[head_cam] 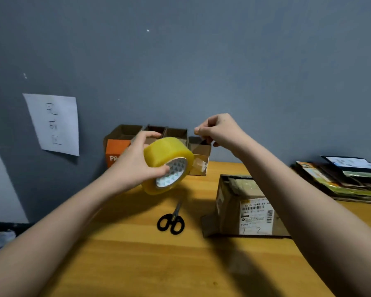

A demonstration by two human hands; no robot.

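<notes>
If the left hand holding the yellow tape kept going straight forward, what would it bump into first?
Probably the row of small open cardboard boxes by the wall. The left hand, gripping the tape roll, points toward them, with nothing seen between, though depth is unclear.

Glossy translucent plastic tape roll (165,150); smooth, faintly shiny wooden desk (137,264); matt creased cardboard parcel (229,200); plastic-handled metal scissors (174,214).

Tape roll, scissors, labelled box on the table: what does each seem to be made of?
Tape roll: glossy yellowish translucent plastic film on a printed, probably cardboard, core. Scissors: dull grey metal blades, black handles, likely plastic. Labelled box: matte brown cardboard, creased, with a white paper label.
</notes>
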